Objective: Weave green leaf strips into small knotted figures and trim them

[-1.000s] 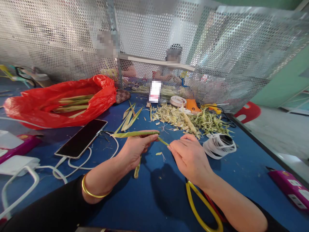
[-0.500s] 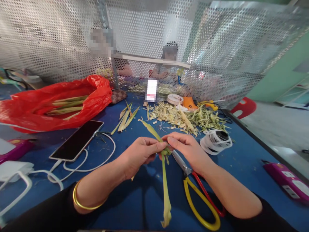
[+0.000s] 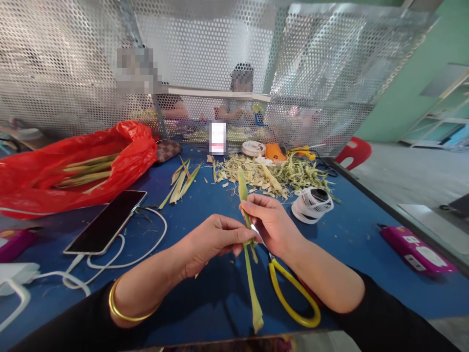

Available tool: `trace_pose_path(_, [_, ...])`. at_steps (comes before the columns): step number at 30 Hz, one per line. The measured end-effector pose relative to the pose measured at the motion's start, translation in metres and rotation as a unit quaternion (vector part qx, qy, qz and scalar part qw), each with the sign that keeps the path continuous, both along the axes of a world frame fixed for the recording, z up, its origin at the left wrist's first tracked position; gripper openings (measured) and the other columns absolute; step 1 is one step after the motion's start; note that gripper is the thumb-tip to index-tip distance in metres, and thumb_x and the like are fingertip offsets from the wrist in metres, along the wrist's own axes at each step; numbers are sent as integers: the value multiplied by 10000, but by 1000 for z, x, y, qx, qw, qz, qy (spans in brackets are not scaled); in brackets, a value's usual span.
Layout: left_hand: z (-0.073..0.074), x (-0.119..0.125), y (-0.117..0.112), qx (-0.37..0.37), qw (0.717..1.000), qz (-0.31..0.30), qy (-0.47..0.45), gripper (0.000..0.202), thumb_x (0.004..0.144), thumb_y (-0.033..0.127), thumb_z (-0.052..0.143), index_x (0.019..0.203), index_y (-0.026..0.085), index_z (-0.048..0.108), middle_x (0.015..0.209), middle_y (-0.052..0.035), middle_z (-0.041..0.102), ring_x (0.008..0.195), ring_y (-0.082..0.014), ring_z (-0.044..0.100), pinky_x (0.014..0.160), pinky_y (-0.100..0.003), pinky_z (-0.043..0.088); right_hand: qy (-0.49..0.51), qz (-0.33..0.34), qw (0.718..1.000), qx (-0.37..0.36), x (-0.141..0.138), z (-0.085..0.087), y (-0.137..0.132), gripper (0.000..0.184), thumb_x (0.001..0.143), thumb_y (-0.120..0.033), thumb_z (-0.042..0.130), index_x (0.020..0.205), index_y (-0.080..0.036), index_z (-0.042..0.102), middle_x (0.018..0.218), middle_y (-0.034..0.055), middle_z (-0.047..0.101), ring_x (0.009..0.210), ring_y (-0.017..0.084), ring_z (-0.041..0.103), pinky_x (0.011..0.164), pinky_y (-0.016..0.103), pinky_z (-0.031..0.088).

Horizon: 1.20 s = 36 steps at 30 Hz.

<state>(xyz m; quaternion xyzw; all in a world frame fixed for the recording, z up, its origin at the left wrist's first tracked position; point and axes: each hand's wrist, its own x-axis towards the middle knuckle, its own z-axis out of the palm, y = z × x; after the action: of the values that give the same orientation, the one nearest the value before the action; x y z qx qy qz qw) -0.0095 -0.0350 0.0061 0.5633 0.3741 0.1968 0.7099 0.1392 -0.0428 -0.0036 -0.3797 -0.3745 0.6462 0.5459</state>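
My left hand (image 3: 212, 240) pinches a long green leaf strip (image 3: 250, 278) near its middle, above the blue table (image 3: 351, 234). My right hand (image 3: 269, 222) grips the same strip just above, fingers closed round it. The strip runs almost upright: one end points away past my right fingers, the other hangs down toward the near table edge. Yellow-handled scissors (image 3: 293, 298) lie on the table under my right wrist, blades partly hidden by the hand.
A red plastic bag (image 3: 73, 161) holding green stalks lies at left. A phone (image 3: 106, 222) with white cable sits beside it. Leaf scraps (image 3: 274, 176) pile at the back, a white string roll (image 3: 311, 203) to their right. Perforated metal screen behind; people work beyond it.
The strip swung from lying sideways in my left hand to nearly upright. My right hand closed onto it beside the left. Both hands came together.
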Motion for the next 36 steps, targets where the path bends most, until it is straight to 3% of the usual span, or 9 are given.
trace_pose_path(5, [-2, 4, 0, -8, 1000, -25, 6, 273, 737, 409, 654, 765, 150, 736, 484, 5, 536, 435, -71, 298, 445, -230, 149, -15, -3, 1000, -5, -2, -4, 0, 252, 709, -328, 702, 609, -183, 521, 482, -94, 427, 299, 37, 303, 248, 179, 226])
trace_pose_path(8, [-1, 6, 1, -10, 1000, 15, -7, 278, 744, 418, 651, 785, 155, 733, 553, -10, 587, 440, -61, 324, 441, -213, 171, -106, -45, 992, 52, 5, -5, 6, 196, 764, -330, 650, 681, -173, 567, 577, -56, 510, 422, 61, 436, 364, 186, 346])
trace_pose_path(12, [1, 3, 6, 6, 991, 129, -23, 335, 748, 471, 636, 847, 164, 730, 608, -6, 589, 446, -57, 360, 424, -200, 191, -323, -138, 917, 190, 23, 3, 8, 180, 855, -336, 555, 788, -176, 604, 741, 9, 613, 729, 136, 572, 642, 246, 439])
trace_pose_path(15, [-2, 0, 10, 29, 982, 184, -35, 361, 734, 489, 647, 839, 153, 726, 622, -4, 578, 448, -56, 348, 414, -199, 199, -422, -26, 886, 189, 28, 7, -1, 369, 902, -418, 467, 637, -179, 561, 630, 6, 583, 624, 131, 531, 563, 249, 396])
trace_pose_path(18, [-5, -2, 11, 49, 975, 210, -42, 331, 725, 477, 664, 820, 166, 726, 571, 23, 529, 456, -54, 342, 414, -193, 209, -471, 29, 864, 174, 21, 5, -12, 368, 851, -446, 545, 594, -183, 515, 548, -26, 513, 515, 103, 445, 472, 227, 326])
trace_pose_path(22, [-5, -4, 10, 61, 972, 221, -48, 287, 718, 446, 685, 813, 179, 733, 515, 47, 472, 467, -55, 352, 425, -190, 236, -476, 37, 859, 185, 9, -2, -20, 317, 837, -370, 582, 591, -189, 496, 537, -33, 501, 499, 101, 456, 460, 217, 338])
trace_pose_path(26, [-1, -5, 9, 77, 976, 198, -49, 266, 645, 314, 767, 881, 198, 729, 681, 23, 622, 497, -42, 379, 449, -183, 268, -470, 41, 860, 195, 9, -4, -21, 290, 918, -314, 453, 669, -193, 538, 590, -22, 555, 543, 113, 525, 505, 220, 385])
trace_pose_path(30, [0, -3, 10, 104, 966, 236, -19, 169, 636, 266, 768, 774, 175, 736, 742, 7, 665, 481, -36, 361, 438, -194, 263, -517, 31, 824, 228, 11, -1, -22, 299, 918, -300, 461, 643, -192, 507, 576, -26, 534, 546, 114, 506, 513, 222, 363])
trace_pose_path(36, [-2, -3, 13, 94, 955, 278, -47, 103, 648, 248, 759, 695, 162, 726, 547, 43, 559, 445, -36, 337, 408, -188, 253, -592, -7, 756, 279, 14, -2, -17, 275, 915, -252, 471, 648, -193, 504, 589, -24, 532, 547, 117, 498, 521, 234, 347])
